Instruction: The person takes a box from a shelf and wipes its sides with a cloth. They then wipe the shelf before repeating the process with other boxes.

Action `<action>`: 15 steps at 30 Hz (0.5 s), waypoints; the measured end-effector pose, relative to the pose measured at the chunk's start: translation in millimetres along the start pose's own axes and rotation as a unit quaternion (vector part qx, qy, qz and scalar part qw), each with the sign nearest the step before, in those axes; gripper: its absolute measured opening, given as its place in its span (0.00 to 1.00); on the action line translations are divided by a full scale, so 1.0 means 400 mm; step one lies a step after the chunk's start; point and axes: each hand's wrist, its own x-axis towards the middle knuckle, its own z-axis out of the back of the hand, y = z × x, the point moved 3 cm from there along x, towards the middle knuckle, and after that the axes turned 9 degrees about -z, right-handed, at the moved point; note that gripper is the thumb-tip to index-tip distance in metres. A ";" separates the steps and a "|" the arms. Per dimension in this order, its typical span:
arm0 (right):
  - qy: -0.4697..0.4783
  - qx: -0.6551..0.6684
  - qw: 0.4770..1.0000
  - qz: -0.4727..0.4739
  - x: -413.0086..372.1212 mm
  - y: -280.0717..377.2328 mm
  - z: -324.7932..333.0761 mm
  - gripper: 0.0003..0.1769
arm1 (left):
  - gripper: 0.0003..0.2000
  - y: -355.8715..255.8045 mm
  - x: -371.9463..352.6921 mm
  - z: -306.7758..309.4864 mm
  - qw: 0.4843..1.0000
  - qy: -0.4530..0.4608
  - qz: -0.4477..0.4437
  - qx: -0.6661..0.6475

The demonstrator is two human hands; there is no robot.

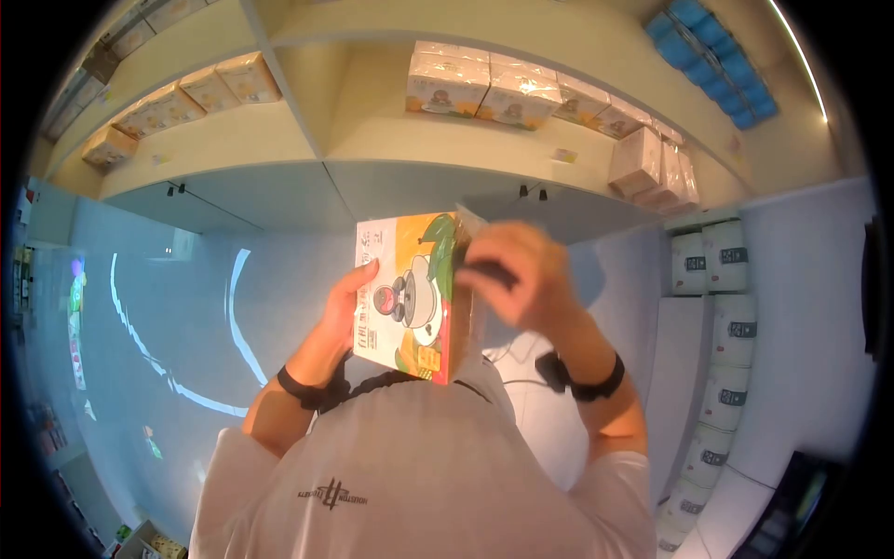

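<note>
I hold a colourful box in front of my chest; it is printed with a cartoon figure and orange and green shapes, and it is wrapped in clear film. My left hand grips its left edge, thumb on the printed face. My right hand is closed over the box's upper right corner, where the film sticks up. A small dark thing shows under the right fingers; I cannot tell what it is. Black bands sit on both wrists.
Shelves run ahead, holding film-wrapped packs, more packs at the left and pinkish packs. White wrapped rolls are stacked at the right, blue packs at the top right. A glossy pale floor lies to the left.
</note>
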 end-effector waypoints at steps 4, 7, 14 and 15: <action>0.063 0.085 0.994 0.033 -0.019 0.016 0.009 0.14 | 0.28 -0.004 -0.001 -0.029 0.999 -0.025 -0.034 0.019; 0.076 0.088 0.992 0.050 -0.035 0.028 -0.001 0.13 | 0.29 -0.008 0.001 -0.010 0.999 -0.013 -0.029 0.015; 0.034 0.069 0.996 0.046 -0.022 0.029 0.029 0.13 | 0.29 -0.004 -0.009 -0.026 0.997 0.015 -0.051 0.062; 0.092 0.113 0.988 0.056 -0.041 0.045 0.018 0.12 | 0.29 -0.005 -0.008 -0.023 0.998 0.011 -0.045 0.050</action>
